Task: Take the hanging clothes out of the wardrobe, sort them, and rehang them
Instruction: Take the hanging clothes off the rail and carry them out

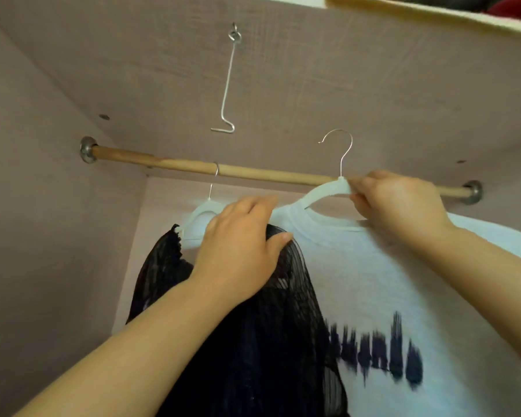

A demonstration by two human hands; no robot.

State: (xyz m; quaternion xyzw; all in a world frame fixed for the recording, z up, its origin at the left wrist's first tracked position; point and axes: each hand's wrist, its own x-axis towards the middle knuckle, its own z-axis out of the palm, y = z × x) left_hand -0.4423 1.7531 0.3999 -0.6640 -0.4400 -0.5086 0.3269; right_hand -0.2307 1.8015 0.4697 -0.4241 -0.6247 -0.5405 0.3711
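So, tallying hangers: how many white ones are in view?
2. One white plastic hanger hangs on the wooden rod with the black pleated garment; the right hand holds the second hanger, bearing the white shirt, unhooked. More may be hidden.

dark brush-stroke lettering across the white T-shirt (403,296) chest (blurred, partly covered), no word legible, nothing else printed

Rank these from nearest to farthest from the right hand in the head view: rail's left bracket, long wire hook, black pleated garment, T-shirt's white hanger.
1. T-shirt's white hanger: pinched by the right hand.
2. Black pleated garment: lower left, under the left hand.
3. Long wire hook: upper left, hanging from the top panel.
4. Rail's left bracket: far left end.
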